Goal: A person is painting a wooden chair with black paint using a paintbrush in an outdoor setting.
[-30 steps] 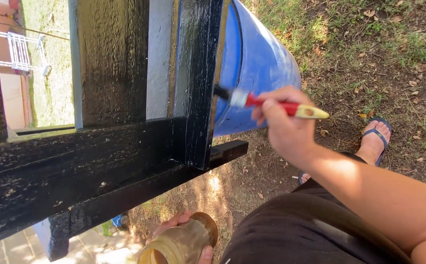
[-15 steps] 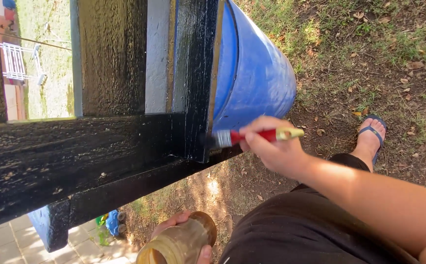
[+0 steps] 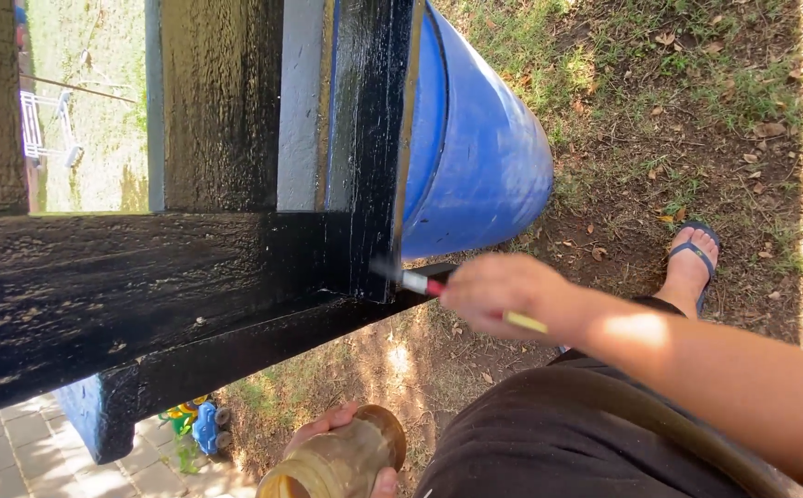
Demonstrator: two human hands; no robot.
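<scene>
The paintbrush (image 3: 420,282), clenched in the right hand's fingers (image 3: 503,293), has its bristles just beyond them against the black-painted wooden beam (image 3: 143,295). A slip could smear black onto the blue barrel (image 3: 484,157) close behind. Below, the left hand (image 3: 341,433) grips a brownish jar (image 3: 337,461), contents unclear; tipped, it might spill.

Ground (image 3: 696,120): bare earth, patchy grass, scattered dry leaves.
On it: blue barrel (image 3: 484,166); a sandalled foot (image 3: 692,263); toy truck (image 3: 200,424) beside the paving (image 3: 14,461).
</scene>
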